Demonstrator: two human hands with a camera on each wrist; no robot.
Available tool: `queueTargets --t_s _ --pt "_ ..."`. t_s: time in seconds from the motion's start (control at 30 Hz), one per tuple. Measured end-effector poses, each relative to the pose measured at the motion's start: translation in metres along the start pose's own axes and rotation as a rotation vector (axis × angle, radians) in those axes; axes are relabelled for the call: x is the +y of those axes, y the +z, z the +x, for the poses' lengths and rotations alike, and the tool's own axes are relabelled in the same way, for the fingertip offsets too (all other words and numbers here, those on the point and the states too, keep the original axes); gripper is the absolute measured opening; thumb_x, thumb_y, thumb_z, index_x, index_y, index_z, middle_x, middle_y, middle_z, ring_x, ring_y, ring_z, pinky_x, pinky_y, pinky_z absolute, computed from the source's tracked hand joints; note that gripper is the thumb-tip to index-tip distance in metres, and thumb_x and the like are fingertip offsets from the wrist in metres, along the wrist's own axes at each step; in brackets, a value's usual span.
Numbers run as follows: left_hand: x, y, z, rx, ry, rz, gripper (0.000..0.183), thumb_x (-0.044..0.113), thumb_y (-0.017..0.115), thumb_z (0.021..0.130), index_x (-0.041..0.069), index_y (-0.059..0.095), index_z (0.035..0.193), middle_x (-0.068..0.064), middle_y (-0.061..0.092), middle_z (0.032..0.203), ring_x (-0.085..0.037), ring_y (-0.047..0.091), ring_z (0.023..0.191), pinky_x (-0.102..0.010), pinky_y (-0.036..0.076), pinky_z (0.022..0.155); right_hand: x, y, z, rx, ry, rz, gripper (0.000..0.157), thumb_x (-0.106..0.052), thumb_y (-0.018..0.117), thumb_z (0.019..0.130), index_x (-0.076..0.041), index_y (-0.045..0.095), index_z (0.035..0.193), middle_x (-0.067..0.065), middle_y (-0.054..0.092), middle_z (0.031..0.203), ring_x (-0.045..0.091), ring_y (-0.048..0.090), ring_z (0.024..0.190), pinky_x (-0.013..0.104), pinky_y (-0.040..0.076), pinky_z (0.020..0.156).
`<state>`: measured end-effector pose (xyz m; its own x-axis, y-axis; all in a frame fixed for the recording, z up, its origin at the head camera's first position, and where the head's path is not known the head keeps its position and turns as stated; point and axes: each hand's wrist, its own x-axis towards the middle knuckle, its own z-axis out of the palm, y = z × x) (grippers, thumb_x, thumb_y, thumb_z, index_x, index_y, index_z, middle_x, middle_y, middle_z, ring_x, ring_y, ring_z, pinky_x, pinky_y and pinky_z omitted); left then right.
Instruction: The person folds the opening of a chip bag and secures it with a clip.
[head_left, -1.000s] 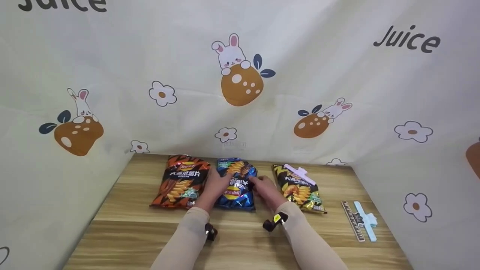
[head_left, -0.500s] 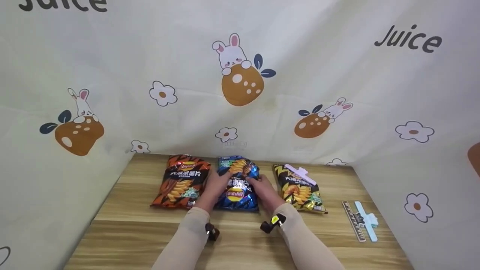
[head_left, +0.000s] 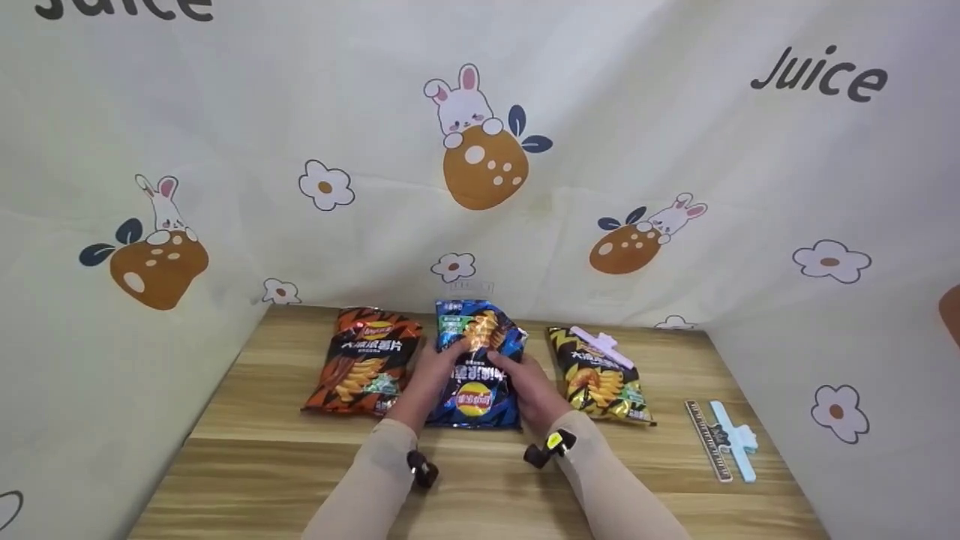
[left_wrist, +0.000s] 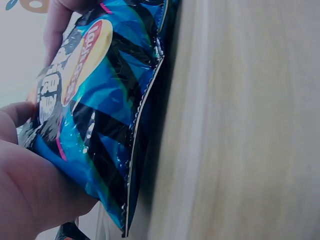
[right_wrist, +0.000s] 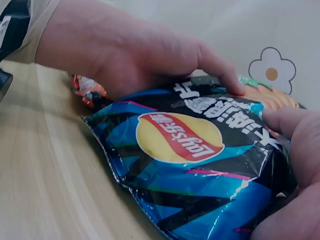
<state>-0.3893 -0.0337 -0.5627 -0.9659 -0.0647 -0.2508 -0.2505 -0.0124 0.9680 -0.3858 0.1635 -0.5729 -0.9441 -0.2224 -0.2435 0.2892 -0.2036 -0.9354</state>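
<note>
A blue potato chip bag [head_left: 474,401] lies at mid-table between my hands, its logo upside down and towards me. My left hand [head_left: 435,375] grips its left side, thumb on the front. On the other side my right hand [head_left: 531,384] holds the bag, its thumb also pressing the front. Fingers beneath the bag are mostly hidden. In the left wrist view, the near sealed edge of the blue bag [left_wrist: 100,130] stands slightly off the wood. The right wrist view shows the logo of the same bag [right_wrist: 180,137] between both hands.
An orange chip bag [head_left: 360,367] lies close by my left hand. To the right is a yellow-black chip bag [head_left: 596,386] with a lilac clip [head_left: 602,347] across its top. Farther right lie a dark patterned clip [head_left: 707,441] and a light blue clip [head_left: 733,441]. A printed curtain backs the table.
The blue bag has lifted and tilted, with its far end rising and its front showing more fully. Both hands stay on its sides; the right hand has shifted slightly. Other bags and clips are unmoved.
</note>
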Motion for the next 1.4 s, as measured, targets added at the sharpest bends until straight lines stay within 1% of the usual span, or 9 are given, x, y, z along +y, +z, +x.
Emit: queueTargets --t_s 0.1,0.2,0.33,0.43,0.67,0.8,0.97,1.13,1.4 --pt "-0.001 0.001 -0.001 -0.014 0.033 -0.036 0.088 0.049 0.075 0.1 0.006 0.036 0.167 -0.023 0.062 0.147 -0.039 0.064 0.131 -0.054 0.052 0.114 0.0 0.002 -0.002 0.02 -0.004 -0.04 0.076 -0.04 0.085 0.098 -0.001 0.051 0.152 0.018 0.075 0.131 0.031 0.076 0.114 0.044 0.063 0.1" --pt "-0.001 0.002 -0.005 -0.002 0.069 -0.029 0.084 0.052 0.075 0.1 0.007 0.042 0.163 -0.02 0.066 0.142 -0.037 0.068 0.126 -0.052 0.055 0.11 0.0 0.003 -0.004 0.042 -0.03 -0.058 0.077 -0.041 0.087 0.096 -0.001 0.052 0.152 0.017 0.075 0.13 0.03 0.077 0.113 0.043 0.063 0.099" --pt "0.001 0.004 -0.011 0.048 0.12 0.044 0.086 0.061 0.076 0.097 0.007 0.049 0.158 -0.018 0.069 0.138 -0.035 0.07 0.122 -0.052 0.056 0.108 -0.001 0.004 -0.009 0.052 -0.084 -0.067 0.075 -0.041 0.088 0.095 -0.003 0.055 0.151 0.017 0.076 0.129 0.031 0.077 0.113 0.044 0.063 0.099" --pt "0.003 0.005 -0.015 0.08 0.15 0.064 0.083 0.065 0.077 0.095 0.008 0.055 0.152 -0.016 0.072 0.131 -0.033 0.072 0.117 -0.051 0.058 0.105 -0.003 0.005 -0.012 0.056 -0.126 -0.08 0.073 -0.041 0.088 0.095 -0.005 0.056 0.151 0.015 0.076 0.129 0.03 0.077 0.113 0.043 0.063 0.099" --pt "0.012 0.012 -0.024 0.058 0.26 -0.015 0.074 0.056 0.078 0.099 0.003 0.057 0.146 -0.017 0.075 0.123 -0.03 0.075 0.107 -0.047 0.063 0.095 -0.014 0.006 -0.023 0.061 -0.248 -0.105 0.06 -0.03 0.085 0.098 -0.001 0.06 0.143 0.016 0.078 0.12 0.03 0.078 0.104 0.044 0.065 0.092" --pt "0.02 0.016 -0.034 0.065 0.301 0.001 0.073 0.058 0.079 0.098 0.008 0.058 0.146 -0.013 0.076 0.121 -0.028 0.075 0.105 -0.046 0.063 0.093 -0.023 0.005 -0.034 0.068 -0.304 -0.142 0.059 -0.026 0.084 0.099 0.0 0.057 0.146 0.017 0.077 0.122 0.031 0.078 0.104 0.045 0.066 0.092" --pt "0.031 0.021 -0.049 0.013 0.384 -0.052 0.073 0.053 0.08 0.099 0.01 0.055 0.152 -0.015 0.074 0.126 -0.031 0.075 0.109 -0.049 0.064 0.094 -0.033 0.002 -0.049 0.087 -0.335 -0.178 0.062 -0.026 0.085 0.099 -0.001 0.056 0.147 0.015 0.076 0.124 0.03 0.078 0.107 0.043 0.065 0.094" --pt "0.038 0.026 -0.063 -0.045 0.413 -0.088 0.075 0.052 0.08 0.1 0.009 0.051 0.156 -0.015 0.072 0.133 -0.031 0.074 0.115 -0.05 0.063 0.099 -0.043 -0.001 -0.066 0.052 -0.364 -0.183 0.06 -0.026 0.084 0.1 0.0 0.057 0.147 0.017 0.076 0.126 0.031 0.078 0.11 0.043 0.065 0.096" --pt "0.048 0.031 -0.082 -0.089 0.46 -0.124 0.078 0.046 0.081 0.1 0.011 0.046 0.16 -0.014 0.071 0.135 -0.031 0.073 0.117 -0.05 0.063 0.099 -0.053 -0.003 -0.089 0.055 -0.388 -0.226 0.064 -0.027 0.084 0.1 -0.003 0.054 0.151 0.016 0.073 0.133 0.031 0.075 0.116 0.042 0.063 0.099"
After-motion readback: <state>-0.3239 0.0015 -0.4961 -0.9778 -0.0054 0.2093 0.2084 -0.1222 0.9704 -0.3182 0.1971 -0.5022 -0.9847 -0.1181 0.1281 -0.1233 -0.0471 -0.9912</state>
